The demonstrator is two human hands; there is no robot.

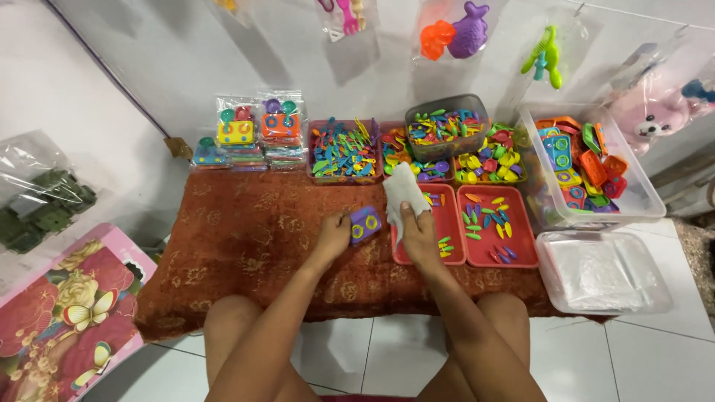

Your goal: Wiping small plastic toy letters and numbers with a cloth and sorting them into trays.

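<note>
Left hand (333,232): grip closed on the left end of a small purple toy stove (365,224), resting on the rust-red worktop (246,238) just left of a red tray (450,223). Right hand (417,231): grip pinched on a clear plastic bag (403,190), held upright above that tray, mouth up. Stove directly beside the bag, to its left, both hands close together.

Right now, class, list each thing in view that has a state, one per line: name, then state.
Left hand: gripping the purple toy stove.
Right hand: holding up a white plastic bag.
Clear bin of toy stoves: open, partly filled.
Grey tub: open, full.
Two red trays: sparsely filled.
Packed toy sets: sealed, stacked.
</note>
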